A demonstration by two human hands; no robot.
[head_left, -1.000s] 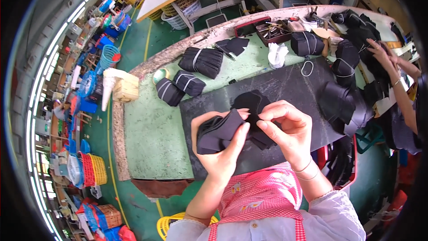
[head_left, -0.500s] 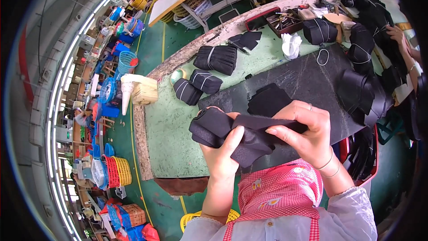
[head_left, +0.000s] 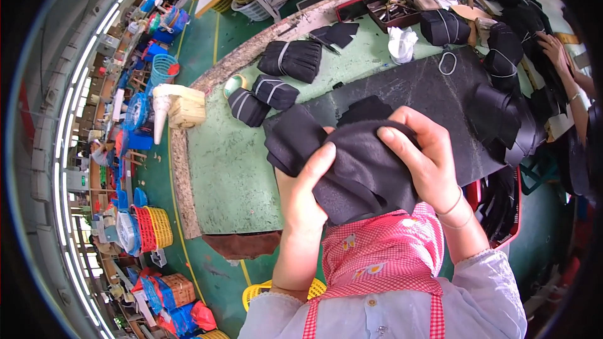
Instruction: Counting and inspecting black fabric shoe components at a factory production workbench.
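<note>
Between my two hands, above the near edge of the table, is a bundle of black fabric pieces (head_left: pixel 370 163). My left hand (head_left: pixel 308 179) is closed on its left part, the thumb pressed on top and the other fingers hidden beneath. At the right edge my right hand (head_left: pixel 427 150) pinches the cloth between thumb and fingers. The uppermost piece bulges in a curve between the hands. Just behind it, a stack of black pieces (head_left: pixel 367 110) lies on the dark cutting mat (head_left: pixel 433 85), partly covered by the bundle.
Tied black bundles (head_left: pixel 289 59) and a tape roll (head_left: pixel 235 85) lie on the green table (head_left: pixel 220 169). A tool box (head_left: pixel 392 16) stands at the back. At the far right another person's hand (head_left: pixel 553 50) touches black material. A red crate (head_left: pixel 502 213) stands below the right table edge.
The top piece, folded and narrow before, is now spread out wide between my hands. My right hand has shifted slightly up and left. The whole view has moved a little.
</note>
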